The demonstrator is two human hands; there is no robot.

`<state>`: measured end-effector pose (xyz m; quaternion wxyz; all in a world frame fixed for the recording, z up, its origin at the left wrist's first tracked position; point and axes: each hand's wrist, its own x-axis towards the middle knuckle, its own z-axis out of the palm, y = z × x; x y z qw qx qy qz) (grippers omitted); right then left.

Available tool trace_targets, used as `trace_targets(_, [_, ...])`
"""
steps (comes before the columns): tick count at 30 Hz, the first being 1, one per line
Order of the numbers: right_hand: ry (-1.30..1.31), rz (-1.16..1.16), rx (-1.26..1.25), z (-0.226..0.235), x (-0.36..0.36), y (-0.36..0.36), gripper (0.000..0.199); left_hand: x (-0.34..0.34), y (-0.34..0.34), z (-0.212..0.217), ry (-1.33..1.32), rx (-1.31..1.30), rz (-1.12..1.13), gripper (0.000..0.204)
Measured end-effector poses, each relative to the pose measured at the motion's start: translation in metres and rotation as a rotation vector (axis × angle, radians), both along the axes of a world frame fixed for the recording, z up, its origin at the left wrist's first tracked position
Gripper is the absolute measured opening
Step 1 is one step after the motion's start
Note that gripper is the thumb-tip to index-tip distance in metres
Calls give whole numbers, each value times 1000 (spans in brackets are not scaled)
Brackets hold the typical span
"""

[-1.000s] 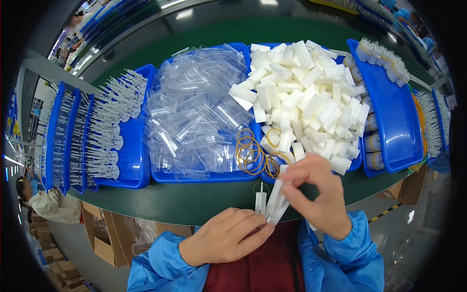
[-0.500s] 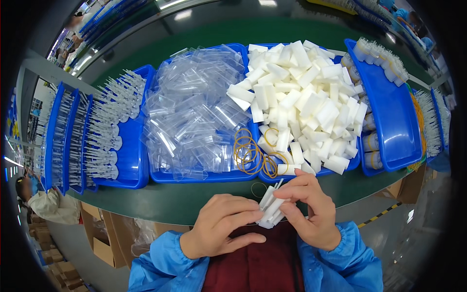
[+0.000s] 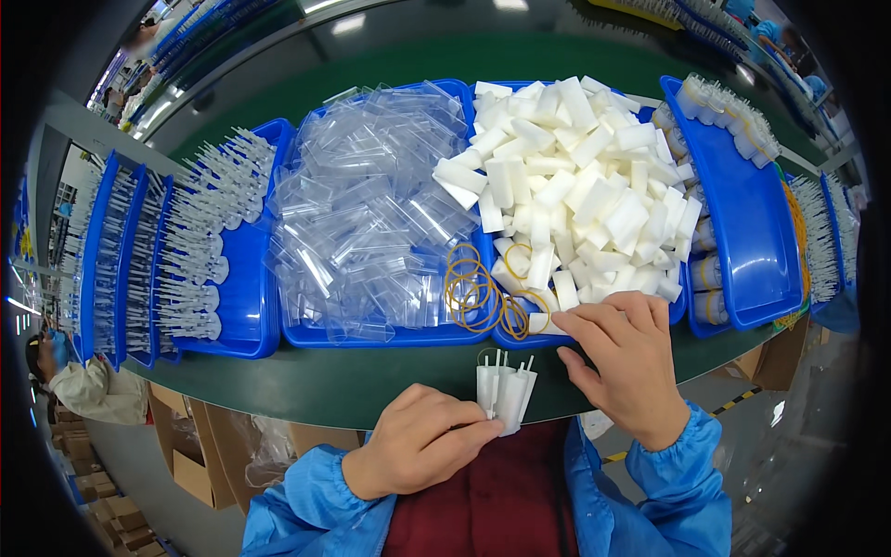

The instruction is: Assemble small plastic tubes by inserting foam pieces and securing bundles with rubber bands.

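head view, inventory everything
Smooth tabletop: one, green, middle
Rectangular plastic trays: several, blue, tabletop
Flat plastic pieces: many, transparent, central tray
Rectangular blocks: many, white, next tray rightward
Cylindrical parts: many, whitish, right tray
Slim pinned parts: many, white, left trays
Thin rubber bands: several, tan, front centre
Upright pinned bundle: one, white, front
Cardboard boxes: several, brown, lower sides
People: several, blue or pale clothing, background
Left hand: one, gripping bundle
Right hand: one, near blocks

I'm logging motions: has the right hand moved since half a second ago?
Yes: the right hand moved rightward and forward, closer to the blue tray of white blocks.
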<state>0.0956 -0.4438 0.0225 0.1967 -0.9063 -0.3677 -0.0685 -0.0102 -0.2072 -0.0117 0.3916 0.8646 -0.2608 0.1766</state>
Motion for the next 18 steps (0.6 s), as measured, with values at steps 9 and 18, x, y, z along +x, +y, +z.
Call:
trace_targets(9, [-314, 91, -113, -5, 36, 23, 35, 3, 1, 2, -15, 12, 17, 40])
trace_targets(18, [-13, 11, 307, -5, 37, 23, 42, 0, 10, 8, 5, 49, 13, 36])
